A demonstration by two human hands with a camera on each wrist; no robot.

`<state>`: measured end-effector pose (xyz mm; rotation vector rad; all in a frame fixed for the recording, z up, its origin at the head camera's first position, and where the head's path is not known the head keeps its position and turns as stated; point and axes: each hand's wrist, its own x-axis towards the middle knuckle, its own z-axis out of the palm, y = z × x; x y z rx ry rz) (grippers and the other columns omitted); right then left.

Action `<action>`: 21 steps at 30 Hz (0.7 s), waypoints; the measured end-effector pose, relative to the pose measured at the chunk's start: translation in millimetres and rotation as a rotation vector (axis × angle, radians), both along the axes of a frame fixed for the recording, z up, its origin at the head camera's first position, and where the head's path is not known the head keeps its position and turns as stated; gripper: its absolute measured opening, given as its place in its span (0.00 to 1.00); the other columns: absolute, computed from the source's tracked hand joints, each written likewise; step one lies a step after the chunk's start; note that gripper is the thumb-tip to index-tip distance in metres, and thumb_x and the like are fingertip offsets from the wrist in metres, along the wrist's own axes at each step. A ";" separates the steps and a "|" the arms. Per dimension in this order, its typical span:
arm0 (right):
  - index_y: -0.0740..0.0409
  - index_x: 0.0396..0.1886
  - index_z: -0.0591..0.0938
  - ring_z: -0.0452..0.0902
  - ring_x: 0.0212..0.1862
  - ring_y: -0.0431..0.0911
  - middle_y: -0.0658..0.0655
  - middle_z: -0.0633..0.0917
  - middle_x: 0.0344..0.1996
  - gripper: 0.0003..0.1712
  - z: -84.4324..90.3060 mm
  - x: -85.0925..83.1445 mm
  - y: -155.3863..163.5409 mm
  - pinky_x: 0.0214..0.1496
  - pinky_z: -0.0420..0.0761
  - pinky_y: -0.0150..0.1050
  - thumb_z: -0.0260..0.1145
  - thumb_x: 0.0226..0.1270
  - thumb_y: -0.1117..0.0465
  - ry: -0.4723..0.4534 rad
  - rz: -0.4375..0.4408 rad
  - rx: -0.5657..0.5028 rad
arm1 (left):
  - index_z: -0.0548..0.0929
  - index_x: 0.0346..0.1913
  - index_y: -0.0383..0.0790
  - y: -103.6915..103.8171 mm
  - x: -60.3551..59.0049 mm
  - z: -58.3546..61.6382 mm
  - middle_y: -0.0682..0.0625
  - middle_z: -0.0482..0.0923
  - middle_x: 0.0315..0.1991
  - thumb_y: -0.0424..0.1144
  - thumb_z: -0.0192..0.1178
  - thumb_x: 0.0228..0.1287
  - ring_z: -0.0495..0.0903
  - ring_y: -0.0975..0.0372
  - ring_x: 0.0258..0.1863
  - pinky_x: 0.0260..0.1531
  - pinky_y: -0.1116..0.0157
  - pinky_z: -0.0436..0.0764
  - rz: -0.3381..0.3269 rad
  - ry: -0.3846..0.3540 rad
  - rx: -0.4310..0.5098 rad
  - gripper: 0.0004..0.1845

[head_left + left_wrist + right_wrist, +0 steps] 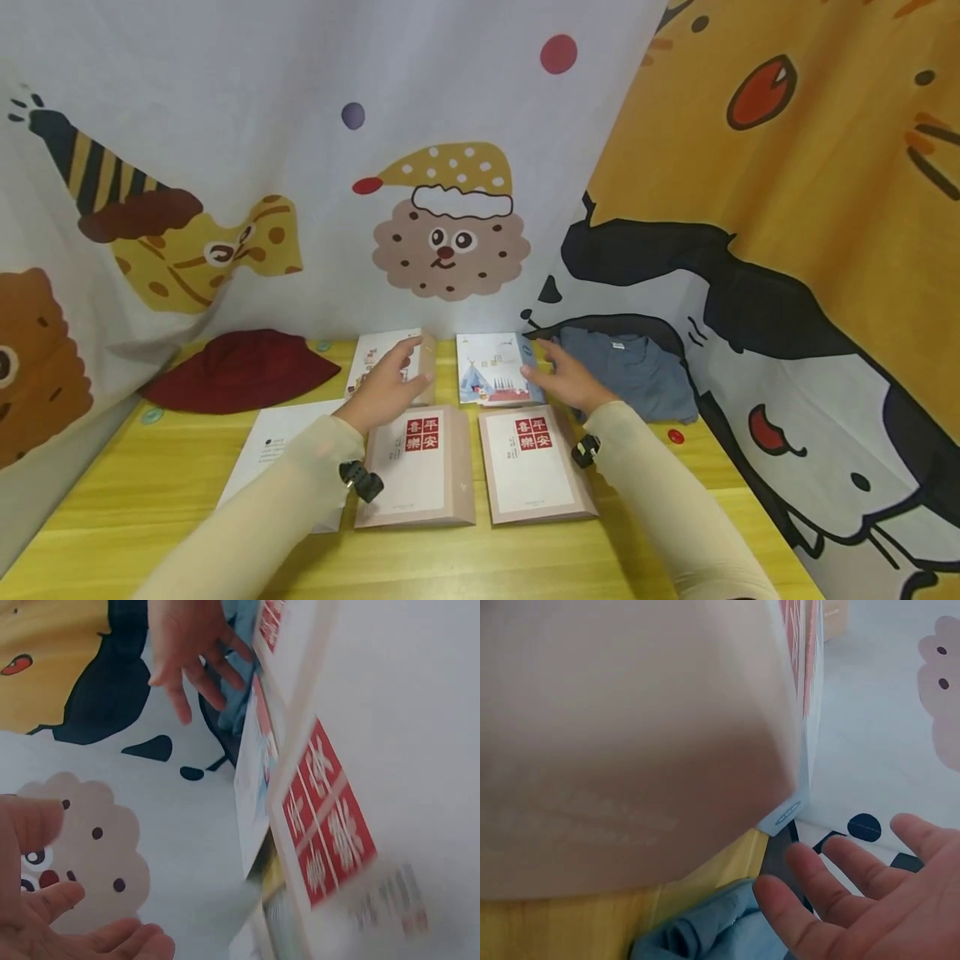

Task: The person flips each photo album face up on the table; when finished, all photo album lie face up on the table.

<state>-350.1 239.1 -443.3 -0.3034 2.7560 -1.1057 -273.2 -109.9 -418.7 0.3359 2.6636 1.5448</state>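
Note:
My left hand (384,390) hovers over the right side of a white book (371,357) with a tan spine, at the back left of the table. Its fingers are spread and hold nothing in the left wrist view. Held out by the right edge of a tent-picture book (487,371) with a blue spine is my right hand (573,383), fingers apart; whether it touches the book I cannot tell. In front lie two pinkish books, a left one (412,479) and a right one (528,483), both with red character squares.
A dark red hat (240,371) lies at the back left, a folded blue-grey garment (637,379) at the back right. Under my left forearm is a white sheet or book (258,446). Small round discs, one of them red (676,436), dot the table. A printed curtain (315,50) hangs behind.

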 end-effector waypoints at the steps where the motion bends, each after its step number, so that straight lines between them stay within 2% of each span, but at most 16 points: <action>1: 0.50 0.87 0.53 0.61 0.78 0.70 0.70 0.62 0.80 0.56 -0.2 -0.3 -0.4 0.77 0.63 0.69 0.65 0.72 0.31 -0.011 0.003 -0.005 | 0.54 0.85 0.50 3.2 -1.8 -0.9 0.39 0.54 0.84 0.44 0.57 0.80 0.58 0.41 0.81 0.76 0.38 0.63 -0.005 -0.019 0.025 0.37; 7: 0.45 0.87 0.54 0.65 0.76 0.68 0.70 0.66 0.78 0.54 0.0 -4.1 -5.0 0.75 0.67 0.68 0.68 0.71 0.33 -0.044 0.049 -0.048 | 0.54 0.85 0.50 25.6 -19.1 -9.4 0.35 0.58 0.81 0.41 0.53 0.81 0.61 0.42 0.79 0.76 0.40 0.65 -0.045 -0.124 0.152 0.36; 12: 0.48 0.87 0.53 0.63 0.77 0.70 0.72 0.65 0.78 0.56 6.2 -6.0 -8.7 0.76 0.66 0.68 0.68 0.71 0.34 -0.094 0.054 -0.014 | 0.53 0.85 0.54 47.4 -34.7 -16.9 0.32 0.56 0.81 0.38 0.55 0.78 0.62 0.40 0.79 0.74 0.37 0.66 -0.074 -0.226 0.185 0.38; 13: 0.48 0.87 0.53 0.63 0.77 0.70 0.73 0.65 0.78 0.55 6.9 -7.3 -9.3 0.76 0.65 0.69 0.68 0.71 0.34 -0.106 0.057 -0.009 | 0.54 0.85 0.54 50.6 -38.0 -19.3 0.32 0.56 0.82 0.38 0.56 0.77 0.68 0.41 0.74 0.72 0.37 0.69 -0.072 -0.243 0.185 0.39; 15: 0.50 0.87 0.53 0.62 0.77 0.70 0.74 0.65 0.78 0.55 7.6 -10.4 -10.1 0.76 0.64 0.69 0.67 0.72 0.34 -0.128 0.069 0.001 | 0.55 0.85 0.54 55.8 -43.2 -23.0 0.34 0.54 0.83 0.38 0.58 0.76 0.68 0.43 0.73 0.72 0.38 0.69 -0.051 -0.275 0.173 0.40; 16: 0.50 0.87 0.53 0.62 0.77 0.70 0.74 0.65 0.77 0.55 8.0 -12.1 -10.2 0.76 0.64 0.69 0.67 0.72 0.35 -0.137 0.079 0.005 | 0.55 0.85 0.54 57.9 -45.7 -24.7 0.35 0.54 0.83 0.37 0.58 0.76 0.74 0.45 0.65 0.69 0.39 0.73 -0.040 -0.286 0.163 0.40; 17: 0.51 0.87 0.53 0.63 0.77 0.69 0.74 0.65 0.77 0.55 7.8 -14.0 -10.3 0.77 0.65 0.68 0.67 0.72 0.35 -0.149 0.086 0.006 | 0.55 0.85 0.54 59.5 -48.1 -26.1 0.36 0.53 0.84 0.37 0.58 0.76 0.75 0.49 0.61 0.65 0.41 0.75 -0.028 -0.305 0.160 0.40; 18: 0.52 0.87 0.53 0.63 0.77 0.69 0.74 0.66 0.77 0.55 7.7 -16.0 -10.3 0.77 0.65 0.67 0.67 0.73 0.35 -0.162 0.094 0.006 | 0.55 0.85 0.53 60.9 -50.2 -27.2 0.36 0.53 0.84 0.37 0.58 0.75 0.78 0.51 0.52 0.59 0.44 0.79 -0.017 -0.318 0.149 0.40; 19: 0.52 0.87 0.53 0.63 0.77 0.69 0.74 0.66 0.77 0.55 7.7 -17.6 -10.0 0.77 0.65 0.67 0.66 0.73 0.36 -0.174 0.105 0.007 | 0.55 0.85 0.53 62.0 -52.2 -28.0 0.38 0.54 0.84 0.37 0.59 0.75 0.77 0.56 0.46 0.54 0.48 0.82 0.000 -0.333 0.143 0.40; 20: 0.53 0.87 0.53 0.63 0.77 0.68 0.73 0.66 0.78 0.54 8.1 -19.0 -9.8 0.77 0.65 0.66 0.66 0.74 0.36 -0.190 0.114 0.005 | 0.54 0.85 0.52 62.9 -53.7 -28.3 0.38 0.55 0.83 0.37 0.59 0.76 0.77 0.58 0.45 0.51 0.52 0.82 0.009 -0.353 0.151 0.41; 21: 0.53 0.87 0.52 0.63 0.77 0.68 0.73 0.65 0.78 0.54 8.7 -20.2 -9.4 0.77 0.66 0.66 0.66 0.74 0.37 -0.207 0.124 0.001 | 0.54 0.86 0.51 63.7 -55.4 -28.7 0.38 0.56 0.83 0.37 0.58 0.76 0.74 0.59 0.39 0.44 0.56 0.81 0.017 -0.372 0.159 0.40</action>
